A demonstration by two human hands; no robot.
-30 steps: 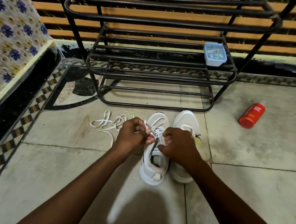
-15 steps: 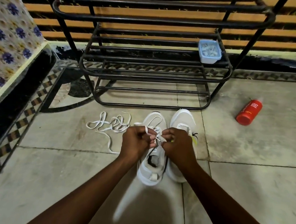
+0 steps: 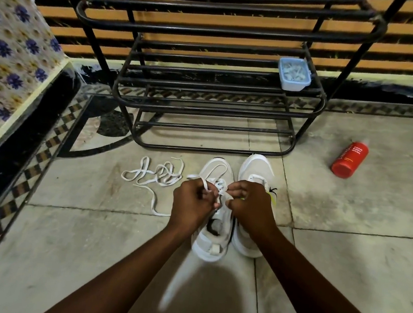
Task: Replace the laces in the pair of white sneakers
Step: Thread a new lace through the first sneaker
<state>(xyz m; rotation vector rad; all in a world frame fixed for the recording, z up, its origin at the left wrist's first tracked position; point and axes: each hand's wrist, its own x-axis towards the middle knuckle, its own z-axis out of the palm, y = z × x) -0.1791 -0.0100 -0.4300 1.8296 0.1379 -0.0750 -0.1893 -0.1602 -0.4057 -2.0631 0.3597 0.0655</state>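
Two hands, the left hand [image 3: 192, 205] and the right hand [image 3: 251, 206], have moved closer together over the left sneaker [image 3: 210, 247], both pinching its lace [image 3: 198, 179], so threading is going on.

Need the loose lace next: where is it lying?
In the head view, the loose lace lies on the floor left of the sneakers, in front of the black rack.

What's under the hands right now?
The left sneaker, its lace pinched by the left hand and right hand. The right hand also covers the middle of the right sneaker. The eyelets beneath the fingers are hidden.
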